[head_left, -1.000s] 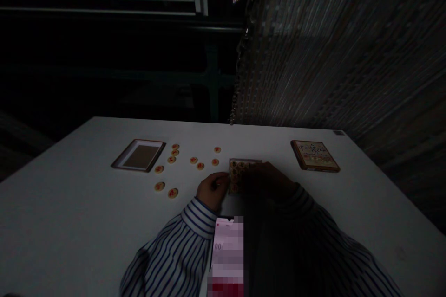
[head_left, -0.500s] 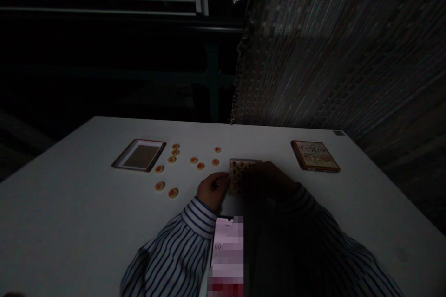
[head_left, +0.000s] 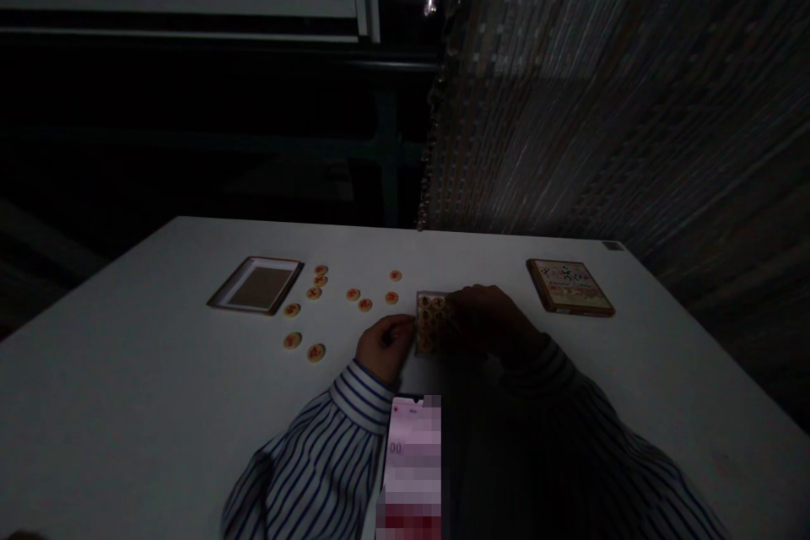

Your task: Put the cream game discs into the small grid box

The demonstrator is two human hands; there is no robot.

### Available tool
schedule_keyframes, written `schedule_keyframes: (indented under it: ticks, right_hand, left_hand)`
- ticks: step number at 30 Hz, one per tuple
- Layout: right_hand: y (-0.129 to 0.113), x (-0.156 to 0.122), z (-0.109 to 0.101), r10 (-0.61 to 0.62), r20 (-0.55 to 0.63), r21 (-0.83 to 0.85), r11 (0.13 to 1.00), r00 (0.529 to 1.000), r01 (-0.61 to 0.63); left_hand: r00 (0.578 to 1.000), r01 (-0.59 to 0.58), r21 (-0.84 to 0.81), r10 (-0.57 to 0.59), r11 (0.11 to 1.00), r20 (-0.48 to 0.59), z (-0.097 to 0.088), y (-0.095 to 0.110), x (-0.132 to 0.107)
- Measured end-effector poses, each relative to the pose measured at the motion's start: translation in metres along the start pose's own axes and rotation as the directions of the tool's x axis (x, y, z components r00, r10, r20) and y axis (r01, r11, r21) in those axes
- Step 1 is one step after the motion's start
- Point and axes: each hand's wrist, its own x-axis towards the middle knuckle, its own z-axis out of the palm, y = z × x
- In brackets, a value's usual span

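Note:
A small open box (head_left: 417,337) of round Chinese chess pieces (head_left: 426,316) lies on the white table in front of me, the pieces set in rows. My left hand (head_left: 385,348) is closed at the box's left side, thumb and forefinger pinching its edge. Over the right part of the box is my right hand (head_left: 490,321), bent downward. Its fingertips are lost in deep shadow, so whether they hold a piece does not show. Several loose pieces with red characters (head_left: 315,352) are scattered left of the box.
A shallow tray-like box lid (head_left: 218,295) rests at the far left of the white table (head_left: 158,405). At the far right sits a decorated flat box (head_left: 573,287). A lit phone (head_left: 414,439) lies below my hands. A bead-string curtain (head_left: 569,101) hangs behind the table.
My right hand has shifted slightly, now covering the box's far right corner. My left hand stays at the box's left edge. The loose pieces keep their places.

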Motion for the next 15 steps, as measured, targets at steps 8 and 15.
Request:
schedule_keyframes:
  ticks: [8, 15]
  right_hand:
    - [0.001, -0.005, -0.008, 0.009, -0.092, 0.026, 1.0, 0.996, -0.007]
    - [-0.002, -0.005, -0.017, 0.081, -0.196, 0.146, 0.988, 0.977, -0.052]
  left_hand:
    - [0.999, -0.003, -0.067, 0.0, 0.998, -0.042, -0.005, 0.002, 0.001]
    - [0.998, -0.031, -0.065, 0.027, 0.997, -0.062, -0.019, 0.008, -0.006]
